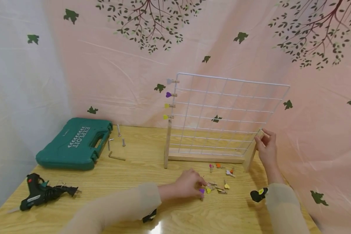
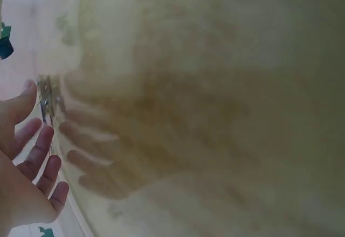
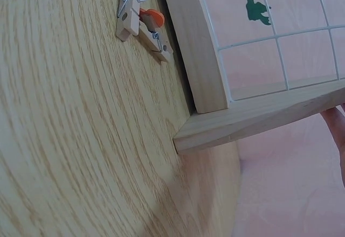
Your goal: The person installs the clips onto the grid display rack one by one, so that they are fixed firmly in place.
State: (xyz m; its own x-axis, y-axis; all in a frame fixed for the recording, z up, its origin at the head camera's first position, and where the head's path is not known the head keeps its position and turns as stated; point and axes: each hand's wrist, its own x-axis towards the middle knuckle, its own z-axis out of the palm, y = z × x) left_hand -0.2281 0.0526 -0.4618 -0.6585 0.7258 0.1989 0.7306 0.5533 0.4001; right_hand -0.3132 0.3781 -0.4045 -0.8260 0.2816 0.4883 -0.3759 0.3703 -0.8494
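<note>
My left hand (image 1: 190, 183) is low over a small pile of heart-topped mini clothespins, its fingers parted around a purple clothespin (image 1: 201, 191). In the left wrist view its fingers (image 2: 40, 156) look loosely bent and apart, with nothing visibly pinched. My right hand (image 1: 267, 151) grips the top of the right upright of a wooden stand (image 1: 249, 154). This stand carries a white wire grid (image 1: 222, 104), leaning back. Along the grid's left edge are clipped a pale clothespin (image 1: 170, 81), a purple one (image 1: 168, 94) and two yellow ones below.
Loose clothespins, among them a yellow one (image 1: 227, 186) and an orange one (image 3: 153, 19), lie before the stand. Left on the table are a green tool case (image 1: 76, 143), a black glue gun (image 1: 44, 195), a hex key (image 1: 117, 157) and bolts (image 1: 118, 130). A printed cloth hangs behind.
</note>
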